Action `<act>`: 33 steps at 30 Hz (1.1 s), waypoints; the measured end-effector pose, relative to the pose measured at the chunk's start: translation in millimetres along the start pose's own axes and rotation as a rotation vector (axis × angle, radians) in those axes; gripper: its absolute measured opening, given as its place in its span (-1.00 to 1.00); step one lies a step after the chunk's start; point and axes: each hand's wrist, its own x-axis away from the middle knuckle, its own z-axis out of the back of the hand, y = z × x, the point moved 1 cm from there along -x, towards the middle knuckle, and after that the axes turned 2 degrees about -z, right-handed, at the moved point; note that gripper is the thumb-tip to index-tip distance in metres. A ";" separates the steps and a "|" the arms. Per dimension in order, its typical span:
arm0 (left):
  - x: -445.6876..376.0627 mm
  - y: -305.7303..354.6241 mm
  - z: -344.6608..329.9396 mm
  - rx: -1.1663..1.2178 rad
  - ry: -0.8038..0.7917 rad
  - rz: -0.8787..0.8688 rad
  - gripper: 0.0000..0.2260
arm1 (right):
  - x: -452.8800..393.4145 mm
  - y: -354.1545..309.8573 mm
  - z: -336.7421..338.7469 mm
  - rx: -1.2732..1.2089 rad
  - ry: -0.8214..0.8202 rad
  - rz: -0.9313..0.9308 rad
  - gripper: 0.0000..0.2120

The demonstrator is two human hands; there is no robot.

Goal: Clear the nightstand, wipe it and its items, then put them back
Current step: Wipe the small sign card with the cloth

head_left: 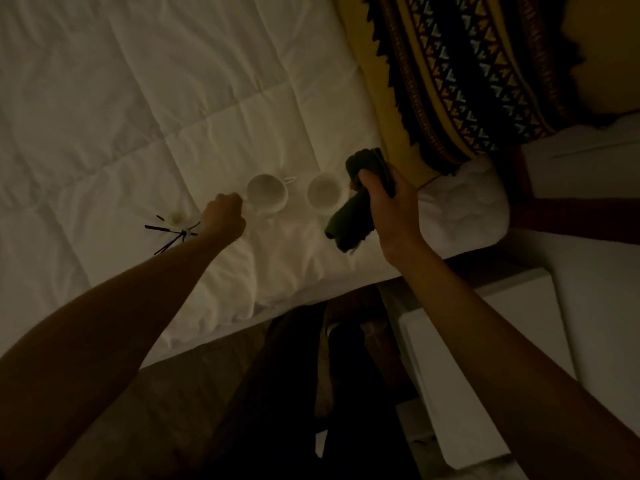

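Note:
Two white mugs stand on the white quilted bed (138, 98). My left hand (223, 216) grips the handle side of the left mug (267, 195). The right mug (325, 195) stands free just beside it. My right hand (388, 206) holds a dark folded cloth (356, 216) next to the right mug, above the bed. A small white jar (176, 218) and a bundle of dark sticks (171, 235) lie on the quilt left of my left wrist. The white nightstand (512, 306) is at the lower right, partly behind my right forearm.
A patterned yellow and black pillow (460, 74) lies at the head of the bed, upper right. A white pillow (464, 202) sits below it. The bed edge runs diagonally across the middle. My dark-clothed legs (311, 393) stand on the floor between bed and nightstand.

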 end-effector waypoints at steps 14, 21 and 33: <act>146.7 77.1 121.6 0.395 0.103 -0.063 -0.73 | 127.1 -97.8 53.1 -0.270 0.072 0.162 -0.68; 266.0 205.9 241.1 1.383 -0.040 -0.432 -0.91 | 208.5 -184.9 132.8 -0.175 0.171 0.483 -0.78; 476.7 377.8 358.0 1.759 -0.756 -1.049 -0.58 | 374.5 -304.4 253.5 0.344 0.796 1.393 -0.58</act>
